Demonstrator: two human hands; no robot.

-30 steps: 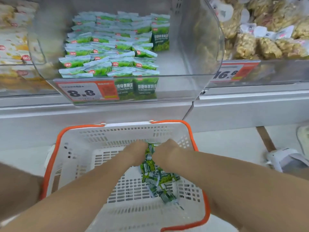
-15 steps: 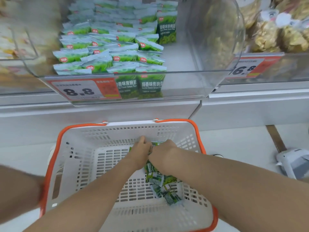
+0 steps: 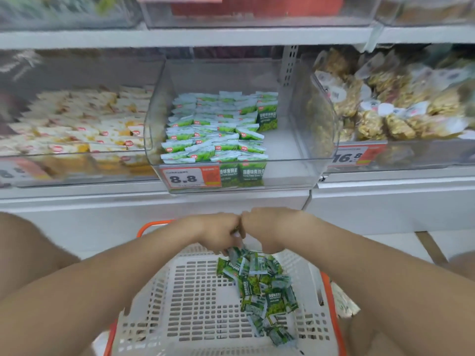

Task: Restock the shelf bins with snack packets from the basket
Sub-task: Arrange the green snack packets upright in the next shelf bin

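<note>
Lifting clear of the white basket (image 3: 195, 304), the left hand (image 3: 218, 233) and right hand (image 3: 264, 231), knuckles touching, now pinch a bunch of green pea packets (image 3: 237, 249); the rest (image 3: 267, 294) stay below. Beyond, the clear bin (image 3: 288, 160) has bare room on its right, likely their destination.

Green-and-white snack packets (image 3: 259, 286) lie jumbled on the right of the white, orange-rimmed basket (image 3: 185, 304). Beyond it, the clear shelf bin (image 3: 288, 160) holds rows filling its left.
</note>
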